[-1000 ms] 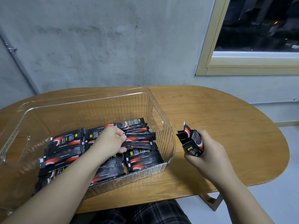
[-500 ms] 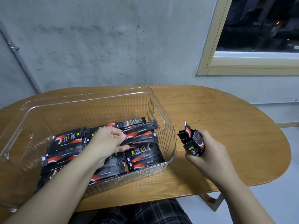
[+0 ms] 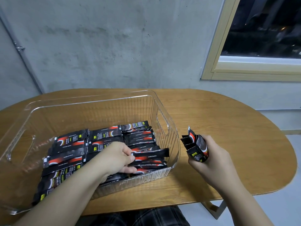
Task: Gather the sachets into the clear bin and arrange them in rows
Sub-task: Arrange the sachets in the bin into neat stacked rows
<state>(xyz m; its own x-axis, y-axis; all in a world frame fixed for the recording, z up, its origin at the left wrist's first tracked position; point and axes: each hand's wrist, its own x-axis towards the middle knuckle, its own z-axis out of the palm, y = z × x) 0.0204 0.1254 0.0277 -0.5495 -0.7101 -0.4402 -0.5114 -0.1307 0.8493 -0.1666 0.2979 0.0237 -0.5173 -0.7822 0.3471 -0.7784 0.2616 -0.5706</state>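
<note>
Left hand shifted to near-right row, placing one sachet

Clear bin (image 3: 169, 128) on tabletop (image 3: 228, 128), rows of sachets (image 3: 70, 141) filling its near half; left hand (image 3: 117, 158) has moved nearer, now pinching a single sachet (image 3: 151, 154) over the near-right stack. Right hand (image 3: 210, 159), unmoved, grips spare bundle (image 3: 195, 147) right of bin. Judged: several still to place.

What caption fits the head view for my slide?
Left hand places a sachet in the clear bin; right hand grips a bunch beside it.
</note>
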